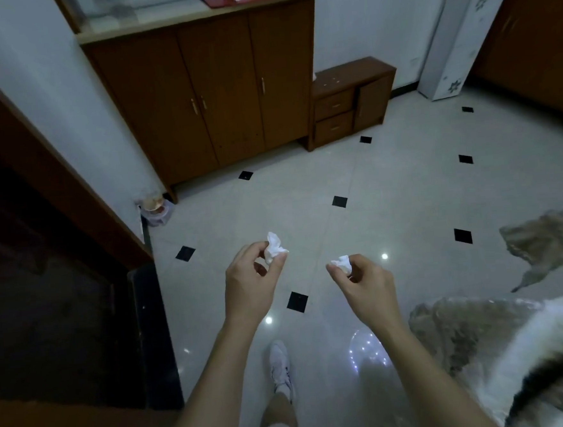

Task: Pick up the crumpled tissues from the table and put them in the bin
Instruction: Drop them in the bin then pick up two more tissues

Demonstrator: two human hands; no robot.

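Note:
My left hand (250, 284) pinches a white crumpled tissue (275, 247) between thumb and fingertips, held out over the tiled floor. My right hand (365, 285) pinches a second, smaller crumpled tissue (342, 263) the same way, about level with the left. Both arms reach forward from the bottom of the view. A small bin (156, 211) lined with a clear bag stands on the floor by the wall corner, ahead and to the left of my hands. No table shows in this view.
A tall brown cupboard (212, 94) and a low drawer unit (349, 105) line the far wall, with a white appliance (454, 41) at the right. A dark doorway (43, 263) opens on the left. A patterned cover (502, 338) drapes at the right. My white shoe (280, 366) is below.

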